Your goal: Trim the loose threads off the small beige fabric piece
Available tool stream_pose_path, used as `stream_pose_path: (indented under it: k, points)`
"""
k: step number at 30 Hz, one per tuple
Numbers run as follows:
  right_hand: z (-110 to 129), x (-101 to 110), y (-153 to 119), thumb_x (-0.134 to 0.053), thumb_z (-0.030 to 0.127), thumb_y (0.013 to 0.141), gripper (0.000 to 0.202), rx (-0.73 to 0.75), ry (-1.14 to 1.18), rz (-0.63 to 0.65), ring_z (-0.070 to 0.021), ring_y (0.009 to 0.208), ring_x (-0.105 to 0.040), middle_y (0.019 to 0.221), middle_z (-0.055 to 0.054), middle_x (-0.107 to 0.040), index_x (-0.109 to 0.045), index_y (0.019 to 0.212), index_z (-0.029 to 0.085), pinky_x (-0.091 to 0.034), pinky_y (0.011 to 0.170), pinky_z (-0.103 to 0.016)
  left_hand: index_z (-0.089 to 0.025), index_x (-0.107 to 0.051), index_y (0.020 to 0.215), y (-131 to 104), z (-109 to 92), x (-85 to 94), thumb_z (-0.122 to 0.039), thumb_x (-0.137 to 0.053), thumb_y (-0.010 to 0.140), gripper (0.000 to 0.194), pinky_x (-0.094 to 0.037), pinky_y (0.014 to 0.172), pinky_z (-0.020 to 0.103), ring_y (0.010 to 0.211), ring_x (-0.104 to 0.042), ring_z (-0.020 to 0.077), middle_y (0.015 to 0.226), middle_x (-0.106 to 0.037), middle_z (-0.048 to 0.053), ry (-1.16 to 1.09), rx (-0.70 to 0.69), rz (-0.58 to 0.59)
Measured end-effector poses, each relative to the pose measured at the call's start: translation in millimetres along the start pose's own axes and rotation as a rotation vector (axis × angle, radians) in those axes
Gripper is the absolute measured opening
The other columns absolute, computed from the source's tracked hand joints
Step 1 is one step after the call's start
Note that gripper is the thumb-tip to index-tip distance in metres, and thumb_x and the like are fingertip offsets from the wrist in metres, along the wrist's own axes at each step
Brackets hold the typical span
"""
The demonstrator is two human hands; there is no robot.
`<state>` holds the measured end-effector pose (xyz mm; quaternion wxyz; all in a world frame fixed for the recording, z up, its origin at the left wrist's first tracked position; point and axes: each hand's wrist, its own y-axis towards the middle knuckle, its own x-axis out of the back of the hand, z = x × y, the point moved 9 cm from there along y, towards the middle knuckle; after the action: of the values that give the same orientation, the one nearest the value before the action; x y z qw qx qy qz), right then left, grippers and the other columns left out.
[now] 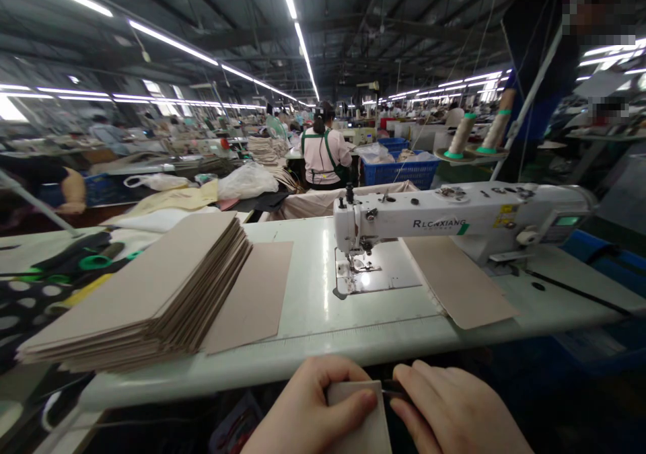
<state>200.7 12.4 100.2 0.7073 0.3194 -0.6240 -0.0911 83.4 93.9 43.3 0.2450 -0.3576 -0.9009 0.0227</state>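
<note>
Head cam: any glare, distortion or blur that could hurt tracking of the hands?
Head view: wide-angle bend bows the pale green table edge and the ceiling strip lights; glare streaks the table beside the white sewing machine; the far hall is soft and partly blown out. The left hand and right hand, pinching a small beige fabric piece, sit cropped at the dim bottom edge.

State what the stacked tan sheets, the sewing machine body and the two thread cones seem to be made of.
Stacked tan sheets: probably stiff fabric or thin board, matte, with flat layered edges. Sewing machine body: seemingly painted metal, glossy white with screws. Thread cones: wound beige thread, with green bands that look like plastic.
</note>
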Motion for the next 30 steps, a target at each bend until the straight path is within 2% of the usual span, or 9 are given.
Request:
stream_pose_path:
  k: [8,15,23,27,30]
  points:
    - [-4.1,-4.5,-2.9,-0.026,0.031,0.102,0.038,-0.006,0.045,-0.002,-0.0165,0.060,-0.063,0.075,-0.003,-0.068,-0.061,0.091,0.020,-0.041,0.053,-0.030,-0.017,-0.076,0.088,-0.9,1.1,0.4,-0.034,-0.066,0.082,0.021,-0.046,0.076,0.022,0.084,-0.063,0.0188,0.086,-0.074,0.000,-0.043,0.048,0.002]
    - [-5.5,-10.5,-1.2,-0.026,0.031,0.101,0.038,0.000,0.085,0.065,-0.0169,0.058,-0.062,0.069,-0.001,-0.065,-0.060,0.087,0.021,-0.039,0.052,-0.031,-0.015,-0.077,0.084,0.6,-7.9,-2.9,-0.032,-0.064,0.082,0.022,-0.046,0.072,0.022,0.082,-0.062,0.0194,0.082,-0.073,0.001,-0.040,0.043,0.049]
    - [-5.3,-11.7,-5.3,-0.025,0.032,0.102,0.040,0.004,0.055,0.061,-0.0163,0.055,-0.061,0.067,0.000,-0.064,-0.060,0.084,0.022,-0.037,0.051,-0.032,-0.017,-0.077,0.085,6.0,6.3,-5.3,-0.035,-0.066,0.081,0.022,-0.047,0.072,0.022,0.082,-0.063,0.0194,0.082,-0.074,0.000,0.008,0.023,0.027]
    - [-8.3,-12.3,-6.7,-0.025,0.031,0.101,0.040,-0.001,0.075,0.049,-0.0172,0.055,-0.061,0.068,-0.001,-0.064,-0.059,0.082,0.022,-0.037,0.051,-0.032,-0.017,-0.077,0.086,6.0,7.9,-7.9,-0.035,-0.066,0.080,0.022,-0.046,0.072,0.022,0.082,-0.063,0.0196,0.082,-0.073,0.000,0.005,0.057,0.034]
    - [-12.8,-22.5,-9.2,-0.033,0.032,0.099,0.033,-0.034,0.210,0.152,-0.0177,0.060,-0.062,0.070,-0.001,-0.064,-0.059,0.081,0.022,-0.039,0.053,-0.030,-0.018,-0.077,0.084,4.5,8.8,-9.7,-0.036,-0.064,0.081,0.023,-0.045,0.070,0.022,0.085,-0.062,0.0208,0.084,-0.072,0.000,-0.013,0.108,0.029]
